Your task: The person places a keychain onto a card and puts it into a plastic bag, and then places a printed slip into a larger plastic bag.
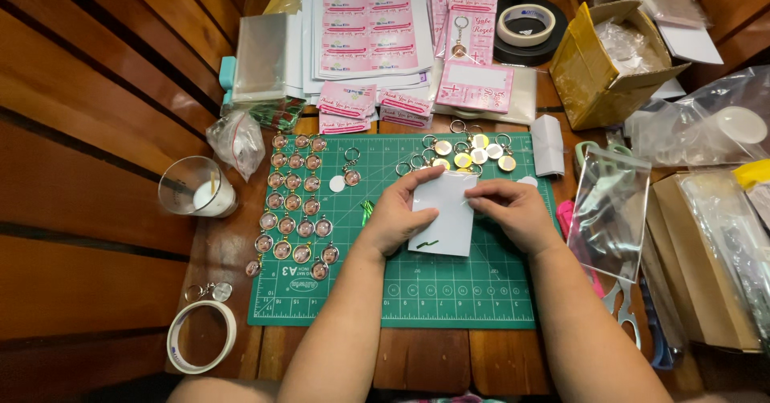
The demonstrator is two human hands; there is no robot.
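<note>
Both hands pinch one small white paper sheet [446, 218] that lies flat on the green cutting mat [449, 299], a little right of the mat's middle: the left hand [401, 214] curls over its left edge with the thumb on top, and the right hand [513, 210] nips the upper right edge between thumb and forefinger, possibly around something thin that is too small to make out. A short dark green strip [427, 245] rests on the sheet's near part, unheld, and a brighter green sliver [366, 209] lies on the mat just left of the left hand. My guess is that the loose strip is the weak point: any tilt or tug on the sheet could slide it off onto the green mat, where it would be hard to spot. Just beyond the sheet, on the far side, sits a cluster of yellow and white keychains [465, 153] with open rings; a forward push of the knuckles could scatter or tangle them. Left of the hands, rows of copper-rimmed round keychains [293, 206] are laid out in order, and a sweeping left forearm could knock them askew. Farther left, off the mat, a clear cup [195, 186] holding something white stands on the wooden table [96, 170]; it looks easy to tip with an elbow. To the right a clear zip bag [609, 202] overlaps the mat's edge near scissors [622, 299], which the right arm could snag.
</note>
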